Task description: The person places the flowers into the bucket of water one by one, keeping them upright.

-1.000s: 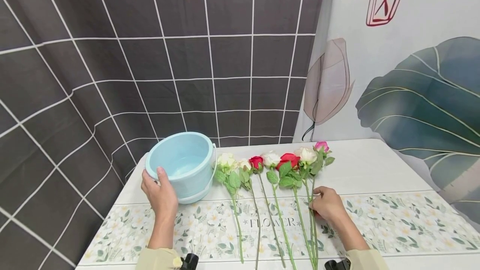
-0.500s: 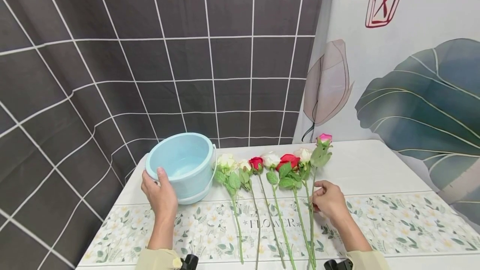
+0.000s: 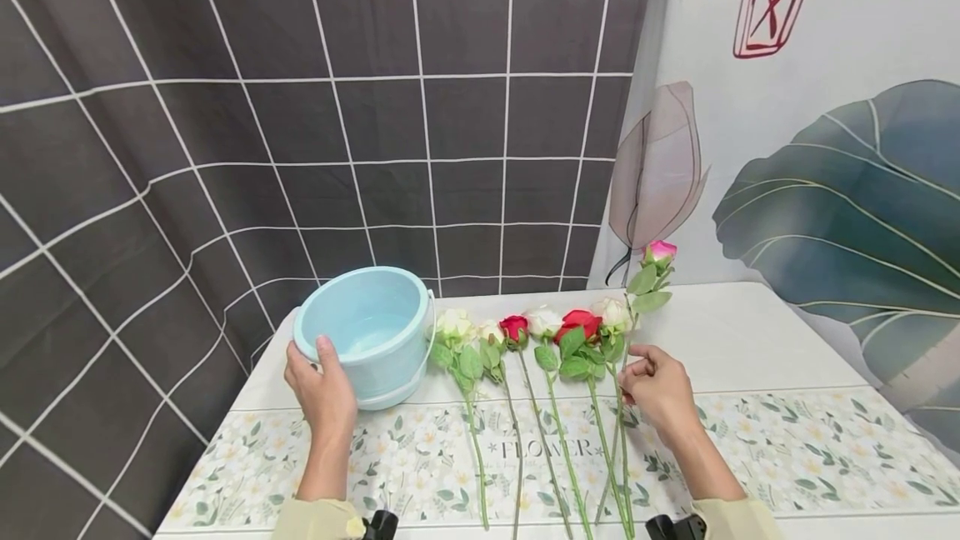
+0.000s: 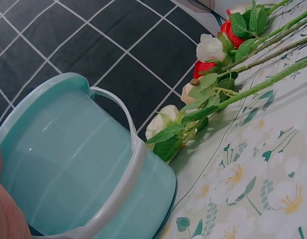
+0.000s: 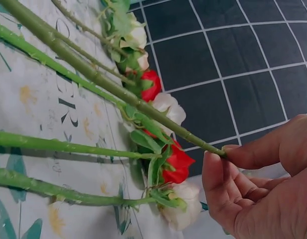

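My right hand [image 3: 662, 390] pinches the green stem [image 5: 138, 103] of a pink rose [image 3: 660, 252] between thumb and fingertips. Its bloom stands above the row of flowers, and the stem slants down across the others. On the left, my left hand [image 3: 322, 398] holds the side of a light blue bucket [image 3: 393, 367], with the thumb near the rim. The bucket tilts toward me, and its inside shows nothing in it. Its white handle [image 4: 128, 172] hangs down along the outside. In the left wrist view only part of that hand shows.
Between the hands lie several long-stemmed roses: cream ones [image 3: 453, 325], red ones [image 3: 577, 326] and a white one [image 3: 542, 321], stems toward me. They rest on a white table cover [image 3: 720, 332] with a floral band. A dark grid curtain [image 3: 465, 115] hangs behind.
My right hand has moved slightly up, raising the pink rose out of the row; its bloom is now higher and farther right. The left hand and bucket have stayed in place.
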`<state>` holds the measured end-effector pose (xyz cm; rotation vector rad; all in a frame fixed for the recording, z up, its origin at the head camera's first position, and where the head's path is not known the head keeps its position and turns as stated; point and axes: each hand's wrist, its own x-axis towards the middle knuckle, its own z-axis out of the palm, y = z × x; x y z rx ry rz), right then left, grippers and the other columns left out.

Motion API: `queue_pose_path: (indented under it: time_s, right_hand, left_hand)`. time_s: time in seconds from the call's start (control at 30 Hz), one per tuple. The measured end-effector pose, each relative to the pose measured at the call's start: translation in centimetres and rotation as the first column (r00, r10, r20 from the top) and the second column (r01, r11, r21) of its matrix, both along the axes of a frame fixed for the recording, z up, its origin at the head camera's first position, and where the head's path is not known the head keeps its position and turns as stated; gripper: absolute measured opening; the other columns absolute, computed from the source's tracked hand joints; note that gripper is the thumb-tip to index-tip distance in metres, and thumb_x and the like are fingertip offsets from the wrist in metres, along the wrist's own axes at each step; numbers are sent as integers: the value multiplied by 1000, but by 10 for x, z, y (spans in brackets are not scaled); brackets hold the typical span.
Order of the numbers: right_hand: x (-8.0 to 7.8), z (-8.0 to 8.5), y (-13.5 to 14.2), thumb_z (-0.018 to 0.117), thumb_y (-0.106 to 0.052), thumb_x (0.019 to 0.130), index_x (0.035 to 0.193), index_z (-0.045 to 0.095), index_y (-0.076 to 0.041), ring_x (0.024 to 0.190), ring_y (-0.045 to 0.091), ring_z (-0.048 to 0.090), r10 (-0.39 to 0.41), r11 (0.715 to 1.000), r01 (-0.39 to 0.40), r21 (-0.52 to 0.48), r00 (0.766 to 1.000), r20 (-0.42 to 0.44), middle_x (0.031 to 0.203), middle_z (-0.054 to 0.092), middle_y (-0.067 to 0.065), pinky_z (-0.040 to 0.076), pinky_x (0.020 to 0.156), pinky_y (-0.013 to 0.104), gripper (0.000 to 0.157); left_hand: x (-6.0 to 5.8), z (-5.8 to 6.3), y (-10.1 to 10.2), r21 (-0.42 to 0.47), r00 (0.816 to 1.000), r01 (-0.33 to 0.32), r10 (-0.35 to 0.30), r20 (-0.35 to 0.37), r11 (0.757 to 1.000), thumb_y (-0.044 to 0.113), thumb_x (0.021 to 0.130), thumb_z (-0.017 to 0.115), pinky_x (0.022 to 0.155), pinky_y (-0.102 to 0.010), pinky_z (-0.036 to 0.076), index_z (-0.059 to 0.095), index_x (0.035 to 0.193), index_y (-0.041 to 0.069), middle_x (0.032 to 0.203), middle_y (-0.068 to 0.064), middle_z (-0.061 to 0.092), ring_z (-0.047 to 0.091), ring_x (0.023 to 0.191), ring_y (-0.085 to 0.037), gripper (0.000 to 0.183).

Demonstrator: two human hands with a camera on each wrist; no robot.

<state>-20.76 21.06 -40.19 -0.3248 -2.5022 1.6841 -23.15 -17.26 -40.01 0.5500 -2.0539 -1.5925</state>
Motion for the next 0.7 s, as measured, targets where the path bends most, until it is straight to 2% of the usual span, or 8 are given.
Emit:
queue_pose_path:
  time_s: [0.27,0.7]
  right_hand:
    - [-3,7,-5,56,8,90,135,43,9,65,17,60,-14,1000,14,10,1000,-23,83,60,13,56,61,28,47]
    - [-13,20,-16,55,10,88,136,44,7,64,10,59,-31,999,27,-42,995,-100,84,61,11,56,62,25,49]
  left_hand:
    - [1,1,0,5,1000,5,-5,-4,1000,56,100,23,116,-57,7,-1,156,17,157,-17,4,9,145,-41,73]
    - [0,2,1,6,1000,-5,4,15,1000,58,99,23,116,-58,8,-2,156,17,158,-17,4,10,144,-42,74]
